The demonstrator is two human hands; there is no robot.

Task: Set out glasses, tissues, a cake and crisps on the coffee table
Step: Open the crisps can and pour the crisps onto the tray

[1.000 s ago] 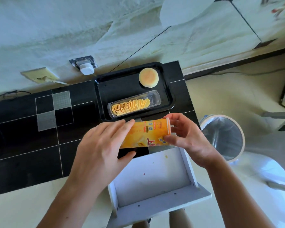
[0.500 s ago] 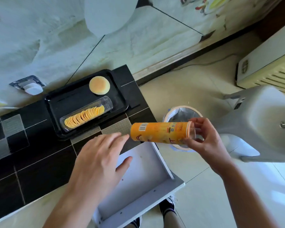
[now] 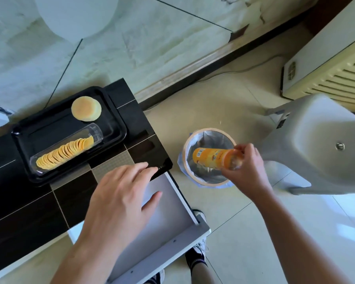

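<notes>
Head view. We look down on a black tiled coffee table with an open white drawer pulled out from its near right corner.

Right hand: we see it curled round the open end of an orange crisp tube. The tube lies roughly level, its closed end pointing left, directly above the mouth of a small waste bin lined with a pale bag. The bin stands on the floor just beside the table's right end. Whether the tube touches the bin rim, we cannot tell.

Left hand: we see the fingers straight and lightly spread, holding nothing. The hand lies over the table's near right corner and the drawer, fingertips over the table edge; contact with the surface cannot be confirmed.

Task items on the table: a black tray sits at the far right end. In it we find a round pale cake at the far side and, nearer, a clear plastic trough holding a row of crisps stacked on edge. The cake and the trough lie apart.

Surroundings: a grey plastic stool stands right of the bin, and a cream louvred appliance stands beyond it. The person's shoes show on the floor below the drawer.
</notes>
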